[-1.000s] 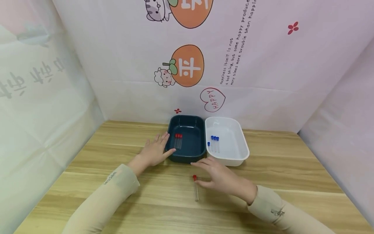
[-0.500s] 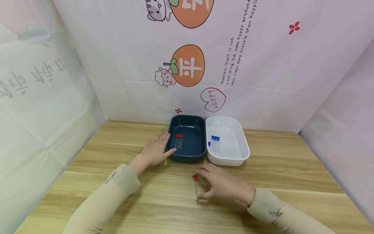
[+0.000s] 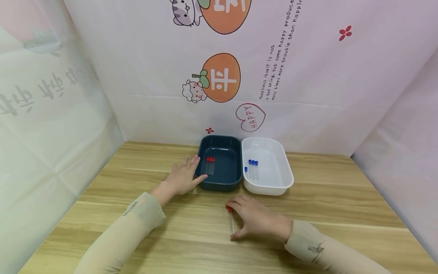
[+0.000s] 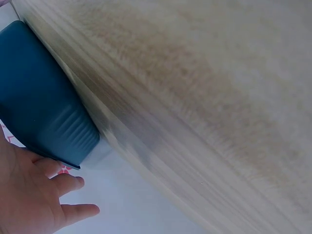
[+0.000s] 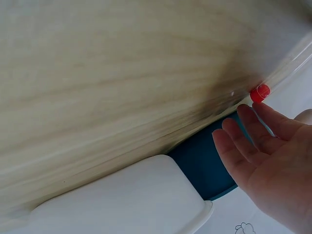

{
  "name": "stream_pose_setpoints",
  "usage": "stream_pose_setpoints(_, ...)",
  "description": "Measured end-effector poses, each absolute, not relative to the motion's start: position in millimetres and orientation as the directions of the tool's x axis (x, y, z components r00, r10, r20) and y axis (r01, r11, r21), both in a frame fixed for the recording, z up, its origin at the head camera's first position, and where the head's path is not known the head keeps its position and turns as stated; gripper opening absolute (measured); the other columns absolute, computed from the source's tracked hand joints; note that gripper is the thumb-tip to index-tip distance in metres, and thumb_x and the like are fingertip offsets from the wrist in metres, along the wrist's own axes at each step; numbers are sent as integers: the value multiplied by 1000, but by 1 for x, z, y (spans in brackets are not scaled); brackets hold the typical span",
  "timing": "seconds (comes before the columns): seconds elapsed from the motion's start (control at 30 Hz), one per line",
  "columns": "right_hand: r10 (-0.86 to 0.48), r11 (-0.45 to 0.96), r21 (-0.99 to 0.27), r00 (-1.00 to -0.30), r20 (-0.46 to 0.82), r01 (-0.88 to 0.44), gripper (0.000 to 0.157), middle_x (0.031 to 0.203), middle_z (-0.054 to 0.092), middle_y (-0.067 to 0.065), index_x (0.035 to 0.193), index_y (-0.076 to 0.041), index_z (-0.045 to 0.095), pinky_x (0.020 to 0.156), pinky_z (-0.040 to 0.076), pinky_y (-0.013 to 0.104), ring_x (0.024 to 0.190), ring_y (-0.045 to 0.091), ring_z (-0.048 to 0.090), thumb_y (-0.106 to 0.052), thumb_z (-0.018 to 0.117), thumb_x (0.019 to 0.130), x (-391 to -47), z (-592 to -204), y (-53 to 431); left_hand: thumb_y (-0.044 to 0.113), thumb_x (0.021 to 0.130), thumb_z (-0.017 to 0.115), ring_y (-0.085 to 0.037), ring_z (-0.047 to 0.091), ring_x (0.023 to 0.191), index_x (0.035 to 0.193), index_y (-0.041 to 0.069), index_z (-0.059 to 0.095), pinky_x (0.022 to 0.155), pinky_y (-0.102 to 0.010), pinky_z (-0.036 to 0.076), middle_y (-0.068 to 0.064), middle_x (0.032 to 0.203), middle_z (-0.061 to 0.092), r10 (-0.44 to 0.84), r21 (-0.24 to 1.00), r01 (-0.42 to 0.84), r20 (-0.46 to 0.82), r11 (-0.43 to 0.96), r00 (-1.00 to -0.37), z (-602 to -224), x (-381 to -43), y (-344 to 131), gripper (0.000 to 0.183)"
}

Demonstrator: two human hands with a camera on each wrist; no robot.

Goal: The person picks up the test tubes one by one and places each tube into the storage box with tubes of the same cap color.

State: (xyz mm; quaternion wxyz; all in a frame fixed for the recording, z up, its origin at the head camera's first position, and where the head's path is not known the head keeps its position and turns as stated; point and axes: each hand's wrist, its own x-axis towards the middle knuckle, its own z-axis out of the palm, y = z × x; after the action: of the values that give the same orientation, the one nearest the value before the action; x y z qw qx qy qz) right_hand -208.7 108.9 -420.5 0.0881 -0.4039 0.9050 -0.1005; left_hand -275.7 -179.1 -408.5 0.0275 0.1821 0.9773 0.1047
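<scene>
A clear test tube with a red cap (image 3: 230, 222) lies on the table in front of the two trays. My right hand (image 3: 258, 217) spans its length, with a finger at the red cap and the thumb at the bottom end, pinching it. In the right wrist view a fingertip meets the red cap (image 5: 260, 93); the thumb is mostly hidden. My left hand (image 3: 181, 177) rests with spread fingers against the left side of the dark blue tray (image 3: 220, 187). Inside that tray several red-capped test tubes (image 3: 210, 166) lie in a row.
The white tray (image 3: 268, 190) stands right against the dark one. Several blue-capped test tubes (image 3: 253, 169) lie in its left part. A printed cloth (image 3: 164, 118) hangs behind the trays, with cloth walls at both sides of the wooden table (image 3: 178, 236).
My right hand has come down and nearer, its thumb sliding from near the cap to the tube's bottom end and its fingers drawing in to the cap. The left hand stays put.
</scene>
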Motion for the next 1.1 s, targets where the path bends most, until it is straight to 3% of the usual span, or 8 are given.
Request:
stream_pose_setpoints(0.37,-714,693,-237,-692,-104,-680,93,141,56,14,142,0,57,111,41,47,132,30,49,-58,86,74,-210,-418,106,65,105,36,-42,15,153,165,4,13,115,-72,16,-12,171,11,359,217,348,-15,912,-933,-408,-276,-179,88)
stream_pose_setpoints(1.1,-751,650,-233,-659,-49,-723,90,139,57,12,139,-1,57,104,49,42,124,25,55,-53,90,73,-204,-384,103,63,105,38,-43,17,153,164,3,17,114,-73,18,-13,170,14,359,216,350,-4,911,-933,-408,-275,-178,87)
